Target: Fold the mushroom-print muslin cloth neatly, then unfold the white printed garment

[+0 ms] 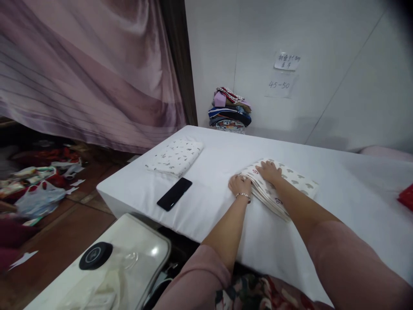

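A cream cloth point(298, 183) with a grey-brown print lies folded in layers on the white-covered table point(213, 172). At its left edge, my left hand point(240, 185), with a bracelet at the wrist, has its fingers curled round the layers. My right hand point(270, 171) rests flat on top of the cloth, fingers spread. Left of my hands are a second folded white cloth point(177, 156) with small dark prints and a black phone point(174, 193).
Folded fabrics point(229, 110) are stacked against the wall behind the table. A white cabinet top point(138, 241) with a round black object point(96, 255) stands at the front left. A pink curtain point(129, 77) hangs at left, and something red point(406, 197) lies at the right edge.
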The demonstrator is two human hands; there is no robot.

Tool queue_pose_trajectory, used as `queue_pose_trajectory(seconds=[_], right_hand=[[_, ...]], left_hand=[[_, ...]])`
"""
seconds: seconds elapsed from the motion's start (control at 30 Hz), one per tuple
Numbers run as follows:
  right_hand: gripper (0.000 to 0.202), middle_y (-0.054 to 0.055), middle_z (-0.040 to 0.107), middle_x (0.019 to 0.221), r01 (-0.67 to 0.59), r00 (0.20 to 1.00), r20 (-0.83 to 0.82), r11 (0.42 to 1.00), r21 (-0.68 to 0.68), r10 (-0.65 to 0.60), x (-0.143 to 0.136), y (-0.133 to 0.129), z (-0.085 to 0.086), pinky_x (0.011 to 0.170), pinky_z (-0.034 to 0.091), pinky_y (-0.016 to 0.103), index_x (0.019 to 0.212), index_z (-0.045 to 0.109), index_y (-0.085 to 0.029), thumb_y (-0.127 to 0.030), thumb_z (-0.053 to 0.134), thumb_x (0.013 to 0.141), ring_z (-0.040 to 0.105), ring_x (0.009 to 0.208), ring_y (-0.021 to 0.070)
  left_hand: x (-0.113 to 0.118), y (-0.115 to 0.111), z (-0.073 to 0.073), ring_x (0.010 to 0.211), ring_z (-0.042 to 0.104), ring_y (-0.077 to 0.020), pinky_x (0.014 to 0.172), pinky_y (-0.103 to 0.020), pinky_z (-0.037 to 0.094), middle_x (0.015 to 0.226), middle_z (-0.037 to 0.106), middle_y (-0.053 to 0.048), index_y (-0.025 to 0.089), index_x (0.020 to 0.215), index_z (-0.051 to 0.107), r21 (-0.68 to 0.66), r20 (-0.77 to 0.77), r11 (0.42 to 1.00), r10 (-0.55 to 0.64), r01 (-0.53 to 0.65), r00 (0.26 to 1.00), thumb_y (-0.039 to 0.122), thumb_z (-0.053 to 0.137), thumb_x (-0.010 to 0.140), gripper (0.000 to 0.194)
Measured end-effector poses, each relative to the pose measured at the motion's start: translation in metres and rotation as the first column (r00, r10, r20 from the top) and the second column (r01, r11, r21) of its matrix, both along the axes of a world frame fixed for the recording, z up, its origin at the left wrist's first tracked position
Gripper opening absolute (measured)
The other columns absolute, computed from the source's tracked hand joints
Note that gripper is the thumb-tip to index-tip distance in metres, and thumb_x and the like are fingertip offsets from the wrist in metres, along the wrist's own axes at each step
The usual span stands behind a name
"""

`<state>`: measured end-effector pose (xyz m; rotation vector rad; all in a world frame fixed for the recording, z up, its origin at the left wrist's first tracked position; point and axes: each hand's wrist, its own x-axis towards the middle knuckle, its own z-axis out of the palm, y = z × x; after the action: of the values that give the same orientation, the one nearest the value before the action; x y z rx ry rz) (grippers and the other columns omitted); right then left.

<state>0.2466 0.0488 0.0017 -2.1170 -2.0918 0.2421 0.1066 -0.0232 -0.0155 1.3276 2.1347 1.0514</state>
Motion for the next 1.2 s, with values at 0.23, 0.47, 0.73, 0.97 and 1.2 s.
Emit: queue_pose_trajectory(seconds=[0.23,0.47,0.73,0.97,1.2], right_hand=[[0.061,0.014,0.024,0.149,0.001,1.000,-0.021,1.000,0.009,-0.001,0.005,0.002,-0.011,0.101,0.016,0.060,0.136,0.038,-0.021,-0.057,0.025,0.089,0.019,0.134,0.0357],[0.057,0.008,0.023,0.151,0.029,0.999,0.017,1.000,0.009,-0.029,0.002,-0.004,-0.010,0.104,0.016,0.061,0.138,0.034,-0.025,-0.055,0.025,0.090,0.018,0.137,0.0302],[0.055,0.004,0.033,0.147,-0.060,0.996,-0.066,0.992,-0.107,0.053,0.014,-0.033,0.017,0.109,0.024,0.041,0.135,0.043,-0.025,-0.053,0.031,0.089,0.028,0.135,0.0231],[0.060,0.005,0.038,0.144,-0.233,0.971,-0.064,0.972,-0.020,0.232,0.016,-0.131,0.013,0.109,0.022,0.045,0.136,0.042,-0.026,-0.053,0.045,0.083,0.032,0.133,0.0261],[0.054,0.003,0.049,0.136,-0.163,0.984,-0.063,0.986,0.037,0.166,0.033,-0.156,0.012,0.101,0.037,0.036,0.133,0.048,-0.024,-0.024,0.047,0.078,0.046,0.123,0.0231]], left_hand=[[-0.012,-0.005,0.000,0.105,0.055,-0.0183,0.096,-0.028,0.037,0.101,0.067,-0.001,0.024,0.059,0.063,0.001,-0.053,0.994,-0.109,0.109,0.993,0.028,0.054,0.073,0.017],[-0.013,-0.003,0.001,0.118,0.047,-0.0218,0.103,-0.035,0.031,0.121,0.059,-0.001,0.024,0.075,0.069,-0.038,-0.077,0.993,-0.119,0.116,0.990,0.032,0.050,0.079,0.021],[-0.019,0.002,-0.006,0.118,0.044,-0.0215,0.100,-0.035,0.032,0.120,0.060,-0.002,0.025,0.084,0.070,-0.058,-0.139,0.990,-0.136,0.129,0.981,0.035,0.050,0.079,0.023],[-0.017,-0.001,-0.005,0.118,0.043,-0.0240,0.100,-0.036,0.032,0.119,0.059,-0.002,0.026,0.077,0.070,-0.060,-0.181,0.981,-0.192,0.184,0.965,0.047,0.052,0.076,0.027],[-0.012,-0.005,-0.006,0.121,0.039,-0.0257,0.102,-0.038,0.028,0.116,0.059,-0.005,0.025,0.082,0.068,-0.096,-0.234,0.968,-0.248,0.232,0.940,0.050,0.054,0.075,0.029]])
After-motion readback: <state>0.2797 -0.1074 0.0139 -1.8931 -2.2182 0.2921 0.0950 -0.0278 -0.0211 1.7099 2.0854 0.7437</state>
